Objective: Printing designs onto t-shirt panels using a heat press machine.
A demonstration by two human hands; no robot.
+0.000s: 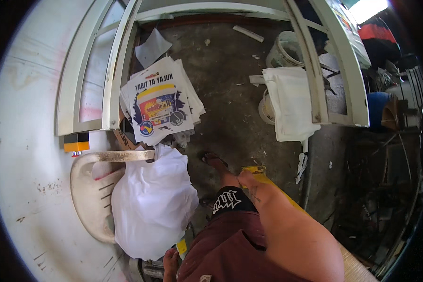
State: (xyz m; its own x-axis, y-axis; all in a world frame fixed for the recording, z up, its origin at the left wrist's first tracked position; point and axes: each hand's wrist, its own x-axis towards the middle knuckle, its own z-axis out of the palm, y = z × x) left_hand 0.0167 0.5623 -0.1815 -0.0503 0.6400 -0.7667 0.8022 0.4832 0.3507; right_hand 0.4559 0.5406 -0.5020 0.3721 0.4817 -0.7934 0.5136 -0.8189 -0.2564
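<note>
My right arm [291,225] stretches forward from the lower right. Its hand [244,177] is foreshortened beside a yellow strip [256,171], and its fingers cannot be made out. Low in the picture, left of my maroon shirt, my left hand [170,261] shows small, with its fingers curled together. What they hold, if anything, is too small to tell. A small yellow piece [181,246] is near it. Just beyond lies a bundle of white sheeting [155,202] on a worn white plastic chair [90,197].
A stack of printed white sheets picturing a paint pail [160,101] is ahead left. White folded sheets [291,101] lie at right, near a stained bucket [284,49]. White metal frames [310,66] border both sides. My sandalled foot [215,159] stands on the concrete floor [221,94].
</note>
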